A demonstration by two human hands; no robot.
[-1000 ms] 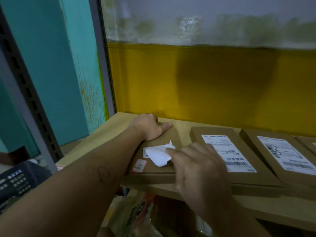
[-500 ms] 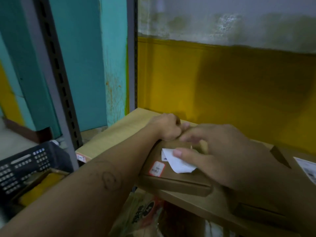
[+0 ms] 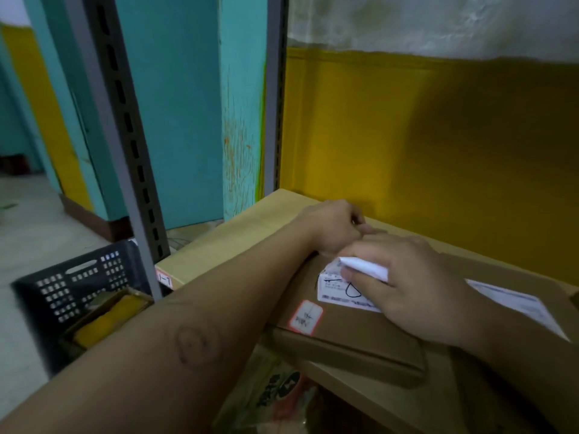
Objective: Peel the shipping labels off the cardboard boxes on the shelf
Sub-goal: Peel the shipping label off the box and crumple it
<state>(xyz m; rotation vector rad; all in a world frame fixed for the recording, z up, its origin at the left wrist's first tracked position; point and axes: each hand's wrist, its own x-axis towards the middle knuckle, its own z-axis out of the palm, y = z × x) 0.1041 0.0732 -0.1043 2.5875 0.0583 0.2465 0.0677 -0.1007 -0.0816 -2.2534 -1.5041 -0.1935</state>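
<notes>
Reaching in from the near left, the left arm lay slantwise over the box (image 3: 344,335) on the shelf (image 3: 250,227). The left hand (image 3: 333,227) sat at the box's far edge with its fingers curled, though I could not tell whether they gripped that edge. The right hand (image 3: 416,286) came from the near right and pinched the lifted white flap (image 3: 366,267) of the label (image 3: 336,292) between thumb and fingers. The rest of the label lay stuck to the box top, right of a red-edged sticker (image 3: 305,316). A second box (image 3: 501,274) lay just to the right. Half a second before, only blank white paper showed under the thumb; now print and a pen loop showed. The left hand had kept its place.
</notes>
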